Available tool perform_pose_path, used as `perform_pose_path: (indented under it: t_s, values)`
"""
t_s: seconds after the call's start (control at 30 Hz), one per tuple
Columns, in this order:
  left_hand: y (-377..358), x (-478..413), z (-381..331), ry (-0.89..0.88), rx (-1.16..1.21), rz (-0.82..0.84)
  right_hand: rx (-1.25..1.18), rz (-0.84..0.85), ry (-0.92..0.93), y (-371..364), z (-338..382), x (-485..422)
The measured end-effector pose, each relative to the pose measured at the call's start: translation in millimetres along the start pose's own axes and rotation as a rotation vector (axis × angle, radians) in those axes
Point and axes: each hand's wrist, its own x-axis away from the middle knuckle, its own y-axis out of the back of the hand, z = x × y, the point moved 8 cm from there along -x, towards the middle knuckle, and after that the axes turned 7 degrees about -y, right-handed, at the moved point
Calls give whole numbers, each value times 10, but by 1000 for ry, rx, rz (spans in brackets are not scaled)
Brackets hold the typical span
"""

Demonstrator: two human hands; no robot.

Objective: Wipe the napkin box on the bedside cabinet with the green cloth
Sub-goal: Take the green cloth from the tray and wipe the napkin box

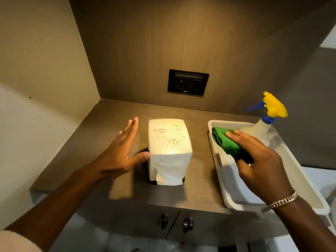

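A white napkin box [170, 137] stands upright on the brown bedside cabinet top [112, 113], with brown specks on its top and a napkin hanging out of its front. My left hand [121, 151] is open just left of the box, fingers straight, thumb tip touching the box's left side. The folded green cloth [222, 139] lies in a white tray [272, 190] to the right of the box. My right hand [258, 160] is closed around the cloth, fingers on top and thumb under it.
A spray bottle [261, 128] with a yellow and blue trigger head stands at the far end of the tray. A black wall socket [188, 82] sits on the back panel. Two dark knobs [187, 223] are on the cabinet doors below. A wall closes the left side.
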Motion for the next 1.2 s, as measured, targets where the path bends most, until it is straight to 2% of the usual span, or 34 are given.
perform_pose_path:
  t_s: [0.1, 0.23, 0.37, 0.5, 0.67, 0.9, 1.0, 1.1, 1.2]
  values:
    - [52, -112, -118, 17, 71, 151, -73, 76, 110, 13, 444, -135]
    - [4, -224, -240, -42, 110, 252, -85, 186, 178, -144, 906, -321]
    - [7, -306, -226, -71, 67, 180, 61, 257, 170, -376, 1229, -432]
    - [10, -300, -198, -84, 131, 97, 179, 390, 107, -626, 1361, -472]
    - [-66, -277, -131, -21, 228, 125, 214, 459, 203, -505, 1365, -212]
    - [-64, -320, -130, 7, 238, 131, 283, 364, 117, -612, 1395, -598]
    - [-49, -313, -105, 11, 243, 131, 361, 414, 227, -717, 1586, -459]
    - [-32, -310, -115, -7, 288, 121, 315, 470, 313, -563, 1478, -174]
    - [-46, -308, -118, -5, 276, 115, 286, 462, 282, -402, 1277, -187]
